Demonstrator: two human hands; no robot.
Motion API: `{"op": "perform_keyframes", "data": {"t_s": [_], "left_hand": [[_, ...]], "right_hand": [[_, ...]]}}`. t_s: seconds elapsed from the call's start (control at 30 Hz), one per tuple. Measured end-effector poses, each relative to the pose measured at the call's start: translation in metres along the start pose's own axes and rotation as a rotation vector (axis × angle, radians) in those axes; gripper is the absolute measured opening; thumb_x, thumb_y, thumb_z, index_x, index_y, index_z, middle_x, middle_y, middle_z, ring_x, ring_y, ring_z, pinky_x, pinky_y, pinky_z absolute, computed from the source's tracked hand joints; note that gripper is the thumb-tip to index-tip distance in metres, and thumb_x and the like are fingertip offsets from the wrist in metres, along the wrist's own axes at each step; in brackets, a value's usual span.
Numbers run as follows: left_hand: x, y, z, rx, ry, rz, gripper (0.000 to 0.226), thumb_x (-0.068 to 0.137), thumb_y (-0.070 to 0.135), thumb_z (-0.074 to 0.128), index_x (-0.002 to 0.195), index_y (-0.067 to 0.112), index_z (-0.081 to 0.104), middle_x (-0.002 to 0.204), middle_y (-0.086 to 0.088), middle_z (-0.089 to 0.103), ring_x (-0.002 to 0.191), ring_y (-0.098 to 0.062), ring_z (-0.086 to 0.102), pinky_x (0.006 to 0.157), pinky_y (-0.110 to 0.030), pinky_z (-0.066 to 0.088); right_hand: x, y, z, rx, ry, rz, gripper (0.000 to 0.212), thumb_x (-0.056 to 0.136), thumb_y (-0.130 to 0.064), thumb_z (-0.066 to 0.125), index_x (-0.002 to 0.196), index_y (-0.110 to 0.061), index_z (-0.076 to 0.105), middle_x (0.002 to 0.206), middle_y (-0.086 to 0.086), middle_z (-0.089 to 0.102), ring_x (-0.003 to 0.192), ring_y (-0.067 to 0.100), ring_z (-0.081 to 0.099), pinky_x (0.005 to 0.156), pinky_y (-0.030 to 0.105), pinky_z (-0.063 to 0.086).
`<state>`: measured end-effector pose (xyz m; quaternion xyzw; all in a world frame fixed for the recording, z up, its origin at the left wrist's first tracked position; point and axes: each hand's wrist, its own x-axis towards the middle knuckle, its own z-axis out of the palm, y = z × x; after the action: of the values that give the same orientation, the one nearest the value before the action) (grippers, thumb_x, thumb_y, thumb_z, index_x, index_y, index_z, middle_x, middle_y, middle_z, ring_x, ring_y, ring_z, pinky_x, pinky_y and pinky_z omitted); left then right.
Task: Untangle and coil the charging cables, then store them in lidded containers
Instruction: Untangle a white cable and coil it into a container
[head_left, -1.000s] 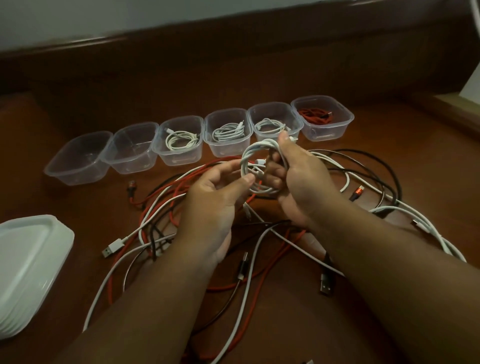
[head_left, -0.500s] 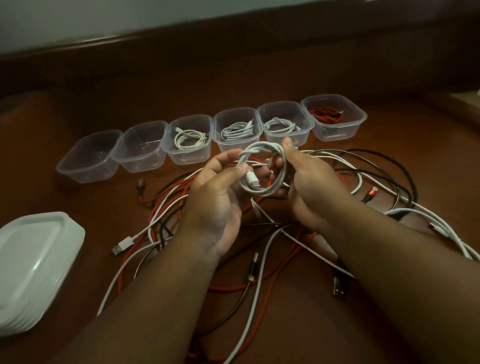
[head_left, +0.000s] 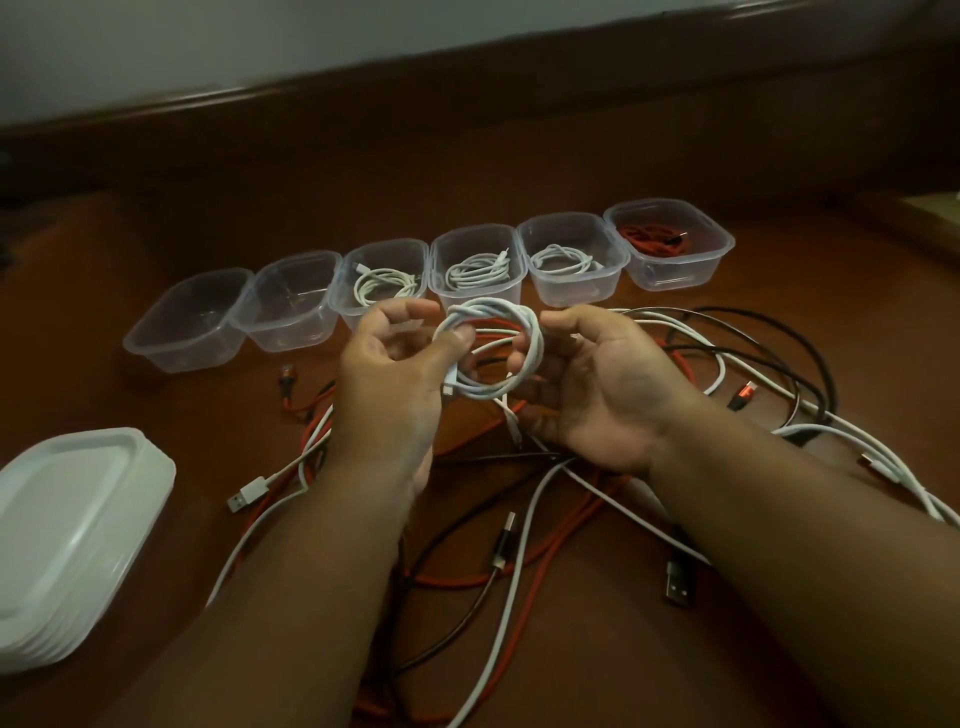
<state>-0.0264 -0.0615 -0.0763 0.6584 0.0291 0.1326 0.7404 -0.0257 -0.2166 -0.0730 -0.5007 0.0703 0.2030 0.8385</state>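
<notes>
Left hand (head_left: 387, 374) and right hand (head_left: 592, 384) grip white coil (head_left: 491, 351), ring facing camera, plug downward.

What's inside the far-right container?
The far-right container holds a coiled red cable with a dark connector end. Whether anything lies beneath the coil is hidden.

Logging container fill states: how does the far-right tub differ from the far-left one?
The far-right tub holds a coiled red cable; the far-left tub holds nothing. The far-right tub sits farther from the lid stack; the far-left tub sits nearest it. Both are clear, lidless and upright.
</notes>
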Motion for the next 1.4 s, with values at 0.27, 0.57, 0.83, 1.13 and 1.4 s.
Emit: {"op": "perform_keyframes", "data": {"t_s": [0.27,0.57,0.83,1.13,1.4], "left_hand": [[-0.002,-0.005,-0.013,0.554,-0.044,0.6,0.022,0.093,0.013,0.068,0.106,0.029,0.062,0.093,0.011,0.07,0.081,-0.007,0.071,0.068,-0.031,0.06],[-0.001,-0.006,-0.007,0.679,-0.145,0.616,0.019,0.084,0.008,0.073,0.098,0.02,0.069,0.087,0.017,0.067,0.079,-0.001,0.067,0.064,-0.016,0.052],[-0.003,-0.005,-0.007,0.73,-0.192,0.545,0.019,0.083,0.014,0.075,0.1,0.023,0.072,0.088,0.012,0.07,0.08,-0.002,0.065,0.068,-0.019,0.053],[0.023,0.061,-0.059,0.914,0.006,0.529,0.01,0.083,0.022,0.074,0.093,0.024,0.074,0.083,0.006,0.067,0.074,-0.01,0.064,0.063,-0.033,0.055],[0.118,0.062,-0.122,1.108,0.152,0.304,0.007,0.086,0.022,0.073,0.083,0.028,0.07,0.083,0.004,0.066,0.074,-0.012,0.061,0.065,-0.032,0.054]], "right_hand": [[-0.01,-0.006,0.003,-0.447,-0.079,-0.261,0.03,0.084,-0.04,0.064,0.091,-0.011,0.068,0.074,0.003,0.068,0.072,0.013,0.065,0.077,0.032,0.049],[0.01,-0.002,-0.015,-0.984,0.278,-0.556,0.019,0.096,-0.028,0.062,0.081,-0.019,0.069,0.07,-0.005,0.071,0.062,0.008,0.063,0.058,0.026,0.052],[0.014,0.005,-0.022,-0.967,0.283,-0.566,0.02,0.098,-0.03,0.058,0.083,-0.019,0.066,0.064,-0.007,0.066,0.052,-0.003,0.054,0.052,0.017,0.039],[0.0,0.008,0.032,-1.072,0.072,-0.569,0.03,0.102,-0.046,0.042,0.099,-0.023,0.062,0.093,0.0,0.065,0.088,0.018,0.06,0.079,0.039,0.048],[0.045,0.027,0.059,-1.929,-0.166,-0.486,0.058,0.097,-0.054,0.046,0.143,-0.018,0.044,0.146,0.006,0.046,0.135,0.026,0.04,0.111,0.045,0.034]]}}
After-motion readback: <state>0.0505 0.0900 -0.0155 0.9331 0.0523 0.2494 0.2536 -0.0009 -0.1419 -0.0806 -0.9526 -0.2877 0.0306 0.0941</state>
